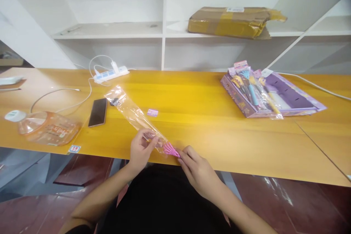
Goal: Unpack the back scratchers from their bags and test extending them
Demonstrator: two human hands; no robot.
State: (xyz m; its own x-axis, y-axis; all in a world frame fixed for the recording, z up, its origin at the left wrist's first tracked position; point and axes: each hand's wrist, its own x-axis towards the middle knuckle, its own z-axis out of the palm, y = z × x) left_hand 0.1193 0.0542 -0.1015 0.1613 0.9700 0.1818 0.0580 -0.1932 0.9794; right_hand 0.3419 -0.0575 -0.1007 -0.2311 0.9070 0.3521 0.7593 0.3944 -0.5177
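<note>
My left hand (142, 150) pinches the near end of a long clear plastic bag (131, 111), which stretches away to the upper left across the table. At the bag's near end is the fan of pink prongs of what looks like a back scratcher (170, 149). My right hand (199, 170) has its fingers closed on the narrow part just behind the prongs; the rest of the handle is hidden by this hand. Whether the prong tips are inside the bag or just against it, I cannot tell. A small pink-purple card (153, 112) lies beside the bag.
A purple display box (296, 111) with several bagged back scratchers (252, 89) stands at the right. Toward the left are a phone (98, 112), a large orange-tinted bottle (52, 128) and a power strip (111, 75) with cables. A taped carton (227, 22) sits on the shelf.
</note>
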